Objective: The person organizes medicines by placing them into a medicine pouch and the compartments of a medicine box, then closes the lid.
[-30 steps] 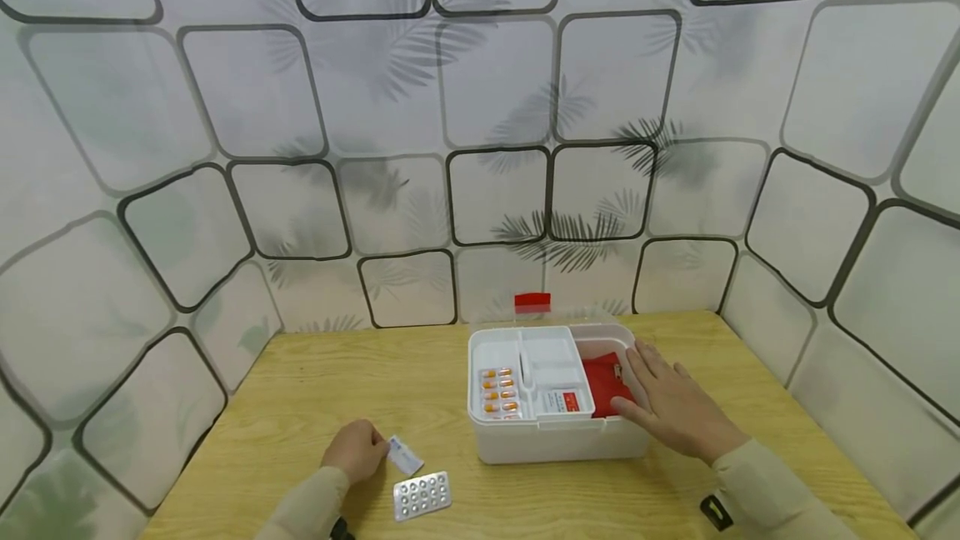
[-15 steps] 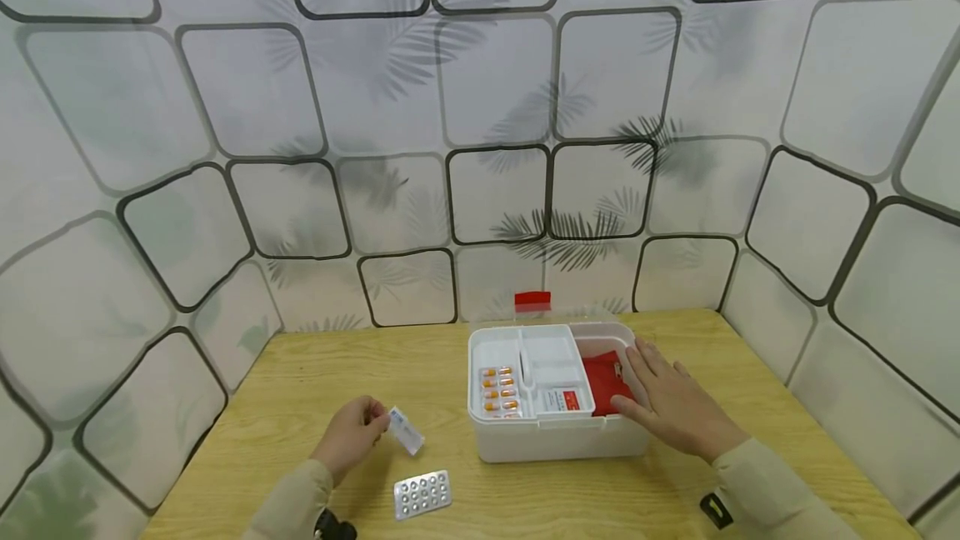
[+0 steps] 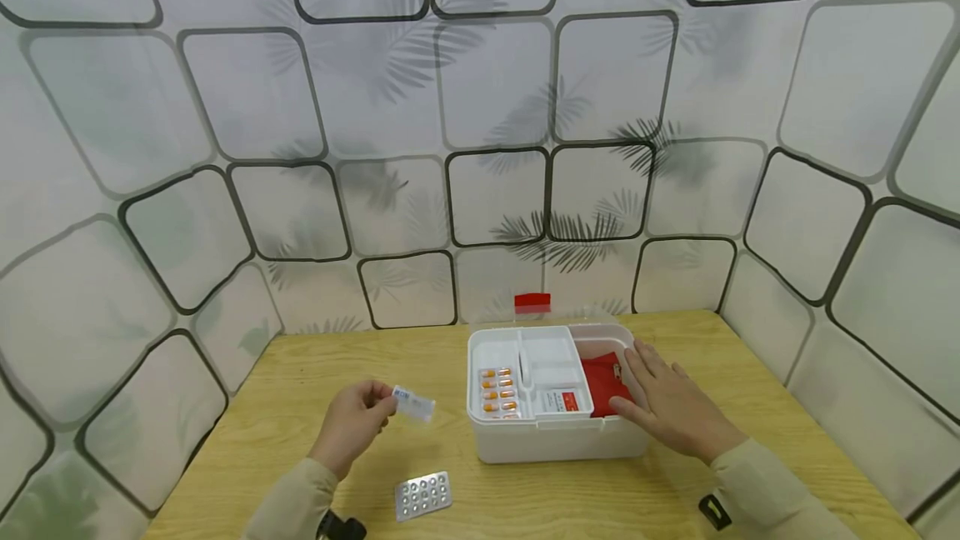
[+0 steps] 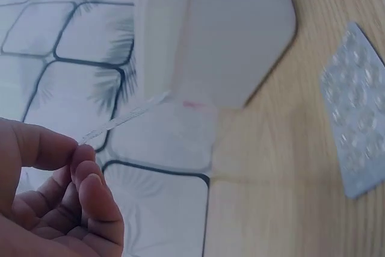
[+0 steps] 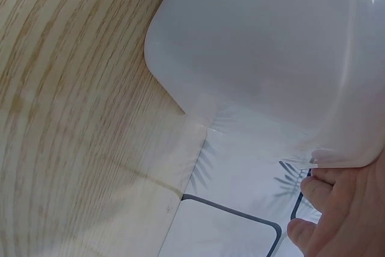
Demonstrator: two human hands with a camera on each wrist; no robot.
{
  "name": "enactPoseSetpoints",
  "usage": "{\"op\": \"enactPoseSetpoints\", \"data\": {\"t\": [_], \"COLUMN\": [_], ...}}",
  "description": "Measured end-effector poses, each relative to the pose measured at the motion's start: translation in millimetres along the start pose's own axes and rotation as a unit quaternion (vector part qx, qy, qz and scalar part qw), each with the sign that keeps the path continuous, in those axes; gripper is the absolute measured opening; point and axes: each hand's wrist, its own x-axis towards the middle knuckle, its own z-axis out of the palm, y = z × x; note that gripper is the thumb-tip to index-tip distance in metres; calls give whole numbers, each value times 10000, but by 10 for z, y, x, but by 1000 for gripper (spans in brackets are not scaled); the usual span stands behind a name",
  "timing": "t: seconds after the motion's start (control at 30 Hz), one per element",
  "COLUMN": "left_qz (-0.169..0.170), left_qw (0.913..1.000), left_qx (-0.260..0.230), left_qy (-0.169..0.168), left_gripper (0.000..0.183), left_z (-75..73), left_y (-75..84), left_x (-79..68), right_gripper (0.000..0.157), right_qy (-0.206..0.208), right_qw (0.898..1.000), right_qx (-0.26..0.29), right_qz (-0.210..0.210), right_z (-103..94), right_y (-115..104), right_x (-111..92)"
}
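My left hand (image 3: 352,425) pinches one end of a small white printed packet (image 3: 414,405) between thumb and forefinger, above the table left of the box. Edge-on in the left wrist view, the packet (image 4: 126,117) looks thin and flat. My right hand (image 3: 675,402) rests with straight fingers on the right rim of a white medicine box (image 3: 558,443). A white tray (image 3: 551,350) in the box holds a blister pack of orange capsules (image 3: 499,394) and a small red-and-white packet (image 3: 561,401). Beside the tray lies a red pouch (image 3: 604,383). A silver blister pack of tablets (image 3: 423,496) lies on the table.
The box's clear lid with a red latch (image 3: 532,302) stands raised at the back. The wooden table (image 3: 360,357) meets patterned walls (image 3: 495,198) behind and at both sides.
My left hand has lifted the small packet off the table, and raised it slightly up and to the right, turning it more level. My right hand has stayed on the rim.
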Motion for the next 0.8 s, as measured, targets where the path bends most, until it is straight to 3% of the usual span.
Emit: {"op": "enactPoseSetpoints", "data": {"t": [0.3, 0.53, 0.8], "left_qz": [381, 660, 1007], "left_qw": [9980, 9955, 9914], "left_qx": [-498, -681, -787], "left_qy": [72, -62, -284], "left_gripper": [7, 5, 9], "left_z": [174, 442, 754], "left_y": [360, 566, 739], "left_x": [-123, -158, -135], "right_gripper": [92, 101, 99], "right_qy": [-11, -26, -84], "right_qw": [9999, 9991, 9988], "right_qx": [96, 205, 306], "right_qz": [140, 376, 375], "right_z": [-2, 12, -8], "right_y": [10, 24, 2], "right_x": [2, 8, 5]}}
